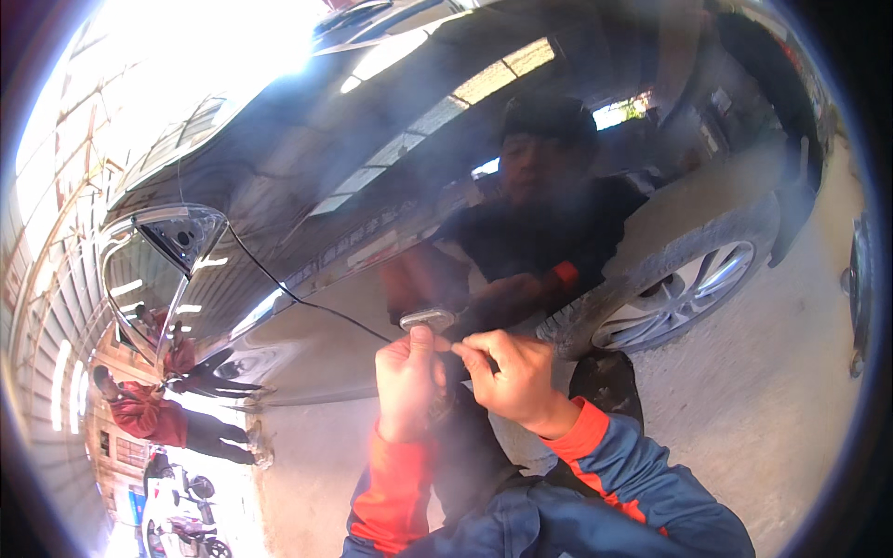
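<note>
My left hand (406,381) is closed with the thumb uppermost, against a small pale oval piece (428,319) with a silvery rim, close to the side of a dark glossy car (344,279). Whether that piece is fixed to the car or loose does not show. Just right of it, my right hand (510,377) is closed in a pinch, its fingertips nearly meeting the left fingers. What it pinches is too small to make out. A thin dark curved line (326,310), seam or cable, runs along the car toward my left hand.
A wheel (674,298) with silver spokes stands to the right. At the left are a triangular corner panel (181,237), a person in a red top (139,414) and a parked scooter (181,511). Concrete floor (316,465) lies below the car.
</note>
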Action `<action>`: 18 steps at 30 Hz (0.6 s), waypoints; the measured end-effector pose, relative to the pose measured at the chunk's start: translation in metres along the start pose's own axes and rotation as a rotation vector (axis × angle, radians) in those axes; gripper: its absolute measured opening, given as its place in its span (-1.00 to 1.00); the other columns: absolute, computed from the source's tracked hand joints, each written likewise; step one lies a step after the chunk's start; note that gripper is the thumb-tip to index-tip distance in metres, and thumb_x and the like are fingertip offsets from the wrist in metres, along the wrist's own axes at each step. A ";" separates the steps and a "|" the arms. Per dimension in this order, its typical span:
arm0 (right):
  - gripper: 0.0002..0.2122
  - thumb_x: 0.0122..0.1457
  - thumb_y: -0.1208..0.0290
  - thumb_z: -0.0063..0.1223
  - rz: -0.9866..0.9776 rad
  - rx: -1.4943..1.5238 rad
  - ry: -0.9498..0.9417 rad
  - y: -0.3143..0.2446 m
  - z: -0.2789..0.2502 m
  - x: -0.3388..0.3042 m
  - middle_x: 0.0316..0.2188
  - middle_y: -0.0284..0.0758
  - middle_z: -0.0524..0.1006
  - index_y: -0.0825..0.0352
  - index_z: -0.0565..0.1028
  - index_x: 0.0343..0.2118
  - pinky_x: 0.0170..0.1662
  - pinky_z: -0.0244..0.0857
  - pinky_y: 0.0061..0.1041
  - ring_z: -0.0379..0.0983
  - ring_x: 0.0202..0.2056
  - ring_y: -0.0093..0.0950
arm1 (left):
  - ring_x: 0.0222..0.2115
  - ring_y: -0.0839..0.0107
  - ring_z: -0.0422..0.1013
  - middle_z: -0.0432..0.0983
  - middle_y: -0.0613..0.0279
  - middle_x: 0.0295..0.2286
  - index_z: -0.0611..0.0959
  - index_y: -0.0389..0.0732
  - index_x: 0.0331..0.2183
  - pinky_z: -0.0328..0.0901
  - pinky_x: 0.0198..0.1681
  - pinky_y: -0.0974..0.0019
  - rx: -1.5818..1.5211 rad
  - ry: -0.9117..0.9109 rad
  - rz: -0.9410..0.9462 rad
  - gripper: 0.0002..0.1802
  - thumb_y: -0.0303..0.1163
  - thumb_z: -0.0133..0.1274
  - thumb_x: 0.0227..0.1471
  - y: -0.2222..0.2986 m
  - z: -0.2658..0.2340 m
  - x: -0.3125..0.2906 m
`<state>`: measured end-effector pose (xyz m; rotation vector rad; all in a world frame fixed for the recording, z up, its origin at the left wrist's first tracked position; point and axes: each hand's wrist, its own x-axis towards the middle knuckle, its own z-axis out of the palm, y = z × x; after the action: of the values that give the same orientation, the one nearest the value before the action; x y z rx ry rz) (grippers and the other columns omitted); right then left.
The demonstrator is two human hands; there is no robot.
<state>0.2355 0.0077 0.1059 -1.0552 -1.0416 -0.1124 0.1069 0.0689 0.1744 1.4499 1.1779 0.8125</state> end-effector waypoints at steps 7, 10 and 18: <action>-0.86 0.09 0.53 0.37 0.077 0.091 -0.216 0.017 -0.006 -0.113 -0.63 -0.30 0.58 0.28 0.54 -0.42 -0.53 0.38 -0.42 0.55 -0.62 -0.31 | -0.75 0.66 0.23 0.40 0.38 -0.73 0.63 -0.33 -0.51 0.11 -0.68 0.46 0.231 0.165 0.238 -0.52 -0.12 0.19 0.29 -0.004 -0.001 -0.003; -0.86 0.16 0.35 0.29 0.206 0.015 -0.406 0.038 -0.025 -0.175 -0.63 -0.31 0.58 0.20 0.53 -0.43 -0.54 0.36 -0.30 0.55 -0.61 -0.26 | -0.69 0.67 0.27 0.42 0.38 -0.72 0.63 -0.32 -0.54 0.17 -0.60 0.46 0.308 0.258 0.293 -0.54 -0.15 0.27 0.22 -0.006 0.004 -0.001; -0.83 0.21 0.23 0.22 0.379 -0.134 -0.601 0.073 -0.039 -0.239 -0.61 -0.29 0.60 0.19 0.53 -0.41 -0.49 0.36 -0.14 0.56 -0.57 -0.17 | -0.77 0.65 0.25 0.41 0.34 -0.77 0.55 -0.24 -0.59 0.10 -0.67 0.52 0.387 0.313 0.407 -0.48 -0.05 0.30 0.18 -0.007 0.015 0.001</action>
<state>0.1693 -0.0735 -0.1244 -1.4351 -1.3564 0.4756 0.1196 0.0647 0.1647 1.9736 1.3449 1.1683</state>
